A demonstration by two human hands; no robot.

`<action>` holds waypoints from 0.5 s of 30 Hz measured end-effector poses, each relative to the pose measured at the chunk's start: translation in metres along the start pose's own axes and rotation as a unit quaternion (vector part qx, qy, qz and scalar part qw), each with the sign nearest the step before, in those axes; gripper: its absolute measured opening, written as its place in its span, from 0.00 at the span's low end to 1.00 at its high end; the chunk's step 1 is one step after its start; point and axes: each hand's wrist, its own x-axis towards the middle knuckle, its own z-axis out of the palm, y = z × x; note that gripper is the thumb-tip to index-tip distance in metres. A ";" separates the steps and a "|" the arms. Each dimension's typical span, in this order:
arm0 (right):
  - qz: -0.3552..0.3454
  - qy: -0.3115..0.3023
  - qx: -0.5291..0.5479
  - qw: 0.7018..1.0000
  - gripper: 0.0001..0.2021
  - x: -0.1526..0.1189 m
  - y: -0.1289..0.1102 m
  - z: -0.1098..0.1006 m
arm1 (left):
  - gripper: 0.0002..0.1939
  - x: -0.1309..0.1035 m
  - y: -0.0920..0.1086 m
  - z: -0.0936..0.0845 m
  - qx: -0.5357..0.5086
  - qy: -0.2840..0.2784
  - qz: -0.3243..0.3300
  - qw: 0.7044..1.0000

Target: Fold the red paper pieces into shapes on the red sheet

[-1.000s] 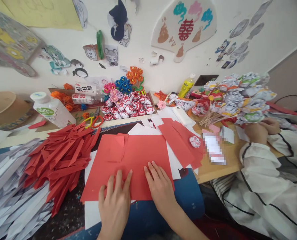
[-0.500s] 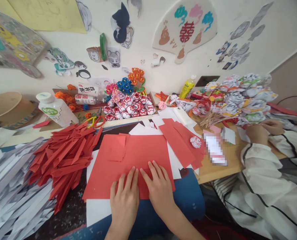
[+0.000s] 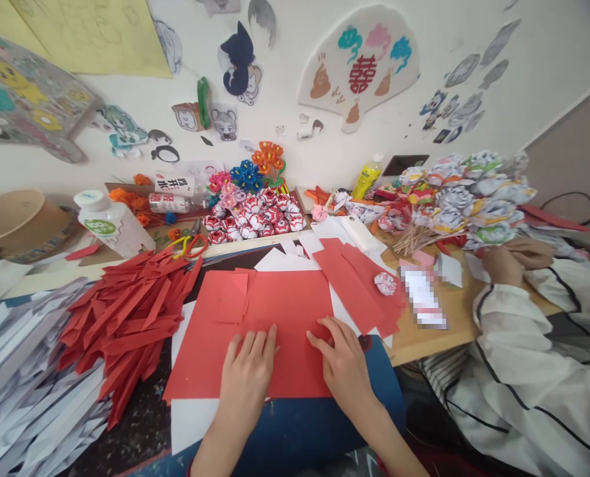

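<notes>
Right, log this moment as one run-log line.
left hand: flat on red paper sheet | right hand: flat on sheet's right side | red paper strips: piled left | co-worker's hand: at paper flowers

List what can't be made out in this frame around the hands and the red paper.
Head view, the only one:
- Red sheet: the left hand and right hand cover its near middle, so any crease there is hidden.
- Card on the table: pixelated, unreadable.
- White strips: cut off by the left edge.
- Co-worker's hands: paper flowers partly hide what they hold.
</notes>
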 end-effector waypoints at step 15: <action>0.118 -0.166 0.575 0.792 0.20 0.077 0.002 -0.011 | 0.15 0.039 -0.017 -0.002 -0.483 -0.079 -0.194 0.850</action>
